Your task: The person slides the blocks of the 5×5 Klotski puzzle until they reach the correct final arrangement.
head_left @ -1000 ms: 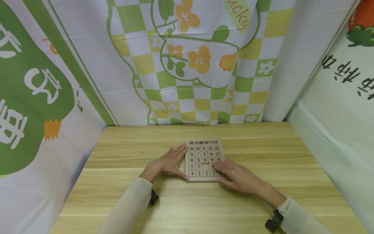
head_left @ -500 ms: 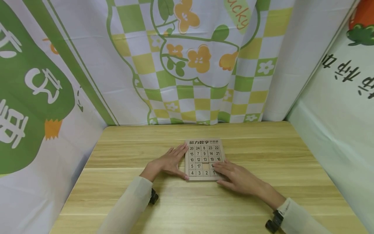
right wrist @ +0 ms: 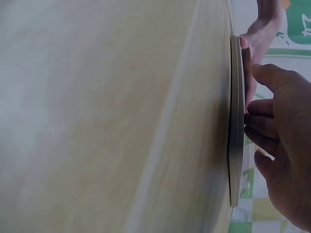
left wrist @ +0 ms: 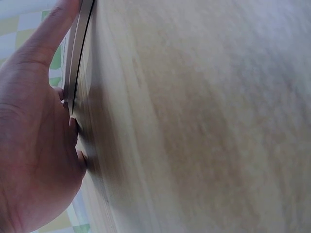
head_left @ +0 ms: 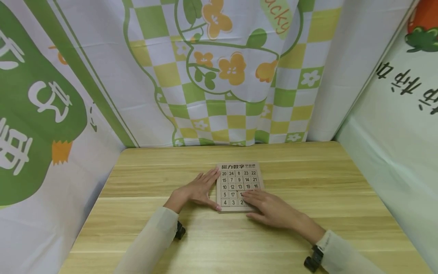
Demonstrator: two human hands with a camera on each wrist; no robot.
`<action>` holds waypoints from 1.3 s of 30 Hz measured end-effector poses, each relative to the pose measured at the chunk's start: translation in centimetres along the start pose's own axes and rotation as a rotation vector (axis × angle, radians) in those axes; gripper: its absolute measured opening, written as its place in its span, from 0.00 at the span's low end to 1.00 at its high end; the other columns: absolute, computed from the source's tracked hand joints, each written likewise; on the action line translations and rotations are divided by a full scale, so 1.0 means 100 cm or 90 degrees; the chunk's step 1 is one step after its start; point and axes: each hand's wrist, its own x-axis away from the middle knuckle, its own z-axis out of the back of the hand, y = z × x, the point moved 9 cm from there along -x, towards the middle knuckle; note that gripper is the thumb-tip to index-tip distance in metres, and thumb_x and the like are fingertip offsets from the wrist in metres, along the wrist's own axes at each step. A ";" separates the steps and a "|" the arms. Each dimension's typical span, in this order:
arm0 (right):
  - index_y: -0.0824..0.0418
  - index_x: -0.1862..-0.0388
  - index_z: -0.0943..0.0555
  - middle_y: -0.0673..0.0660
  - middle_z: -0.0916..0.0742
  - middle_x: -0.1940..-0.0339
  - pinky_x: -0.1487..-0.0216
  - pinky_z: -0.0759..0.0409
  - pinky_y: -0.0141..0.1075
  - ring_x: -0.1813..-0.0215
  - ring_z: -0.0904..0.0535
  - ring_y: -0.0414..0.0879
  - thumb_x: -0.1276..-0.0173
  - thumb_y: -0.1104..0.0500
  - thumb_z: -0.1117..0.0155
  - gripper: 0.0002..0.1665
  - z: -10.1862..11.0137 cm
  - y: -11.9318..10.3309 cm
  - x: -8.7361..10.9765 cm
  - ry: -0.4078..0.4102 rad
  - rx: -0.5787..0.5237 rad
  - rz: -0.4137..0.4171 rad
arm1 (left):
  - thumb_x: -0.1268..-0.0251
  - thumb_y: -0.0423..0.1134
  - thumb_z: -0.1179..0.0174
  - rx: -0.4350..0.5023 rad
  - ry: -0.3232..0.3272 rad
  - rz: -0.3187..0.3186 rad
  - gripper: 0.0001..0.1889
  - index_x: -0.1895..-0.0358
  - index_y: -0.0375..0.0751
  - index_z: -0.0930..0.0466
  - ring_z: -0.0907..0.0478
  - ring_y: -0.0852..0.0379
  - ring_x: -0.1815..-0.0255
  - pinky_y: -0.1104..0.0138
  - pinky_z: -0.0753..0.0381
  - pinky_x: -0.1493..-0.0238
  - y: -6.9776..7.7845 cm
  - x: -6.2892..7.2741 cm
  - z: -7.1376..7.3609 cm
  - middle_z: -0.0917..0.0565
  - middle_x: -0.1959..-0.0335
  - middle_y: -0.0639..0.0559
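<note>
A wooden number sliding puzzle (head_left: 237, 166) lies flat on the table, its rows of numbered tiles facing up. My left hand (head_left: 195, 190) rests along the puzzle's left edge, fingers extended at the upper side and thumb at the lower left corner. In the left wrist view that hand (left wrist: 34, 126) lies against the board's thin edge. With its fingertips, my right hand (head_left: 273, 207) touches a tile in the fourth row, covering the lower right tiles. The right wrist view has the right hand's (right wrist: 286, 131) fingers slightly bent over the board's edge (right wrist: 236, 145).
The light wood-grain table (head_left: 164, 163) extends around the puzzle. Behind it hangs a checked, flowered cloth (head_left: 236, 121), and printed cloth walls stand at left (head_left: 99, 160) and right (head_left: 386, 152). Each wrist wears a small black camera (head_left: 313, 260).
My right hand has shifted slightly left, and a fourth-row tile has slid left into the gap beside 17. The left hand and the board stay in place.
</note>
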 end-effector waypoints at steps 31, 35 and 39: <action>0.66 0.24 0.26 0.64 0.22 0.24 0.23 0.31 0.60 0.23 0.27 0.64 0.22 0.44 0.34 0.38 0.006 0.009 0.000 -0.025 0.026 -0.015 | 0.54 0.84 0.34 0.015 0.016 -0.013 0.77 0.12 0.42 0.67 0.67 0.43 0.11 0.39 0.63 0.15 -0.011 -0.006 -0.010 0.67 0.11 0.44; 0.65 0.24 0.25 0.63 0.22 0.24 0.24 0.30 0.61 0.24 0.27 0.64 0.22 0.43 0.34 0.38 0.008 0.016 0.001 -0.022 0.023 -0.030 | 0.54 0.84 0.34 0.019 0.015 -0.013 0.77 0.12 0.43 0.67 0.67 0.44 0.11 0.39 0.64 0.15 -0.012 -0.007 -0.011 0.68 0.11 0.45; 0.64 0.24 0.25 0.64 0.22 0.24 0.24 0.29 0.62 0.24 0.26 0.65 0.23 0.42 0.33 0.38 0.013 0.024 -0.002 -0.021 0.016 -0.053 | 0.56 0.87 0.36 0.017 0.022 -0.018 0.79 0.12 0.42 0.67 0.66 0.43 0.11 0.38 0.64 0.15 -0.013 -0.007 -0.011 0.67 0.11 0.44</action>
